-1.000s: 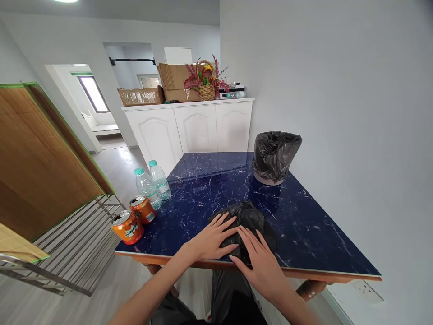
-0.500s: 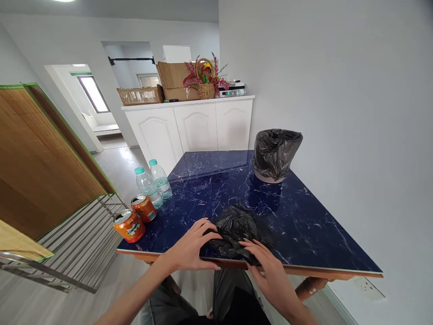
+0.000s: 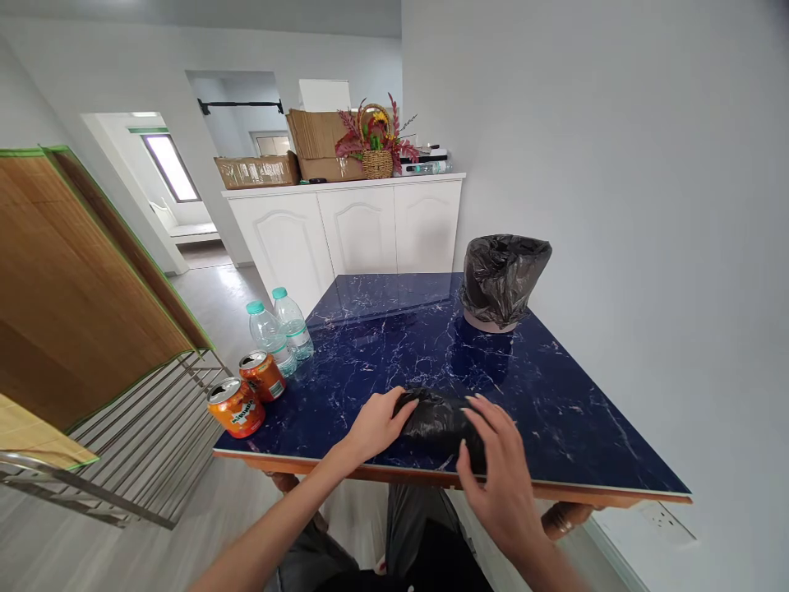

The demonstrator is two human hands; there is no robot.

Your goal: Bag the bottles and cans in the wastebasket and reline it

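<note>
Left grip [image 3: 372,425] pinching black plastic [image 3: 435,418], right grip [image 3: 502,464] spread beside it, black-lined bin [image 3: 502,284]

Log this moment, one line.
left hand: at black plastic bag's left end | right hand: at its right end | black-lined bin: on blue marbled table

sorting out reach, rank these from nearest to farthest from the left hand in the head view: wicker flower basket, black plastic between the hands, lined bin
From the left hand:
1. black plastic, at its fingers
2. lined bin, far right part of the table
3. wicker flower basket, on the white cabinet behind
</note>
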